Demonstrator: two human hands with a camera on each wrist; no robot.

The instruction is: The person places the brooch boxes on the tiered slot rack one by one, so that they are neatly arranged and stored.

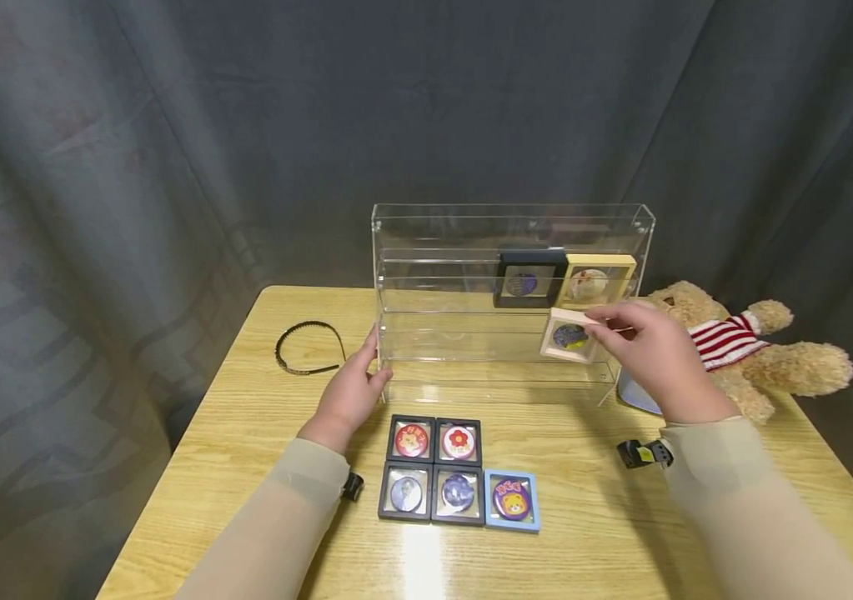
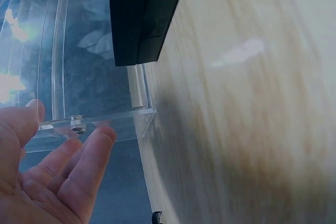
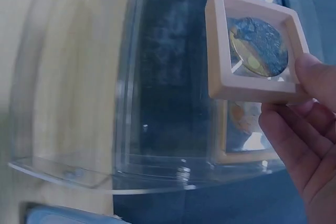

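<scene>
My right hand [image 1: 647, 354] pinches a pale pink square frame [image 3: 257, 85] by its edge, thumb on the front and fingers behind. A dark round badge shows inside it. That frame hangs in front of a clear acrylic display rack [image 1: 456, 379], below a black frame [image 1: 498, 292] and a yellow frame [image 1: 624, 271] standing side by side on a shelf. My left hand [image 1: 347, 396] grips the rack's left side panel; in the left wrist view the thumb and fingers [image 2: 86, 174] lie on either side of its edge.
Several black frames [image 1: 434, 450] with badges lie in a block before the rack, a blue frame [image 1: 534, 500] beside them. At the left is a black headband [image 1: 281, 358]. A teddy bear [image 1: 809, 371] in a striped top lies right of the rack. A grey curtain hangs behind.
</scene>
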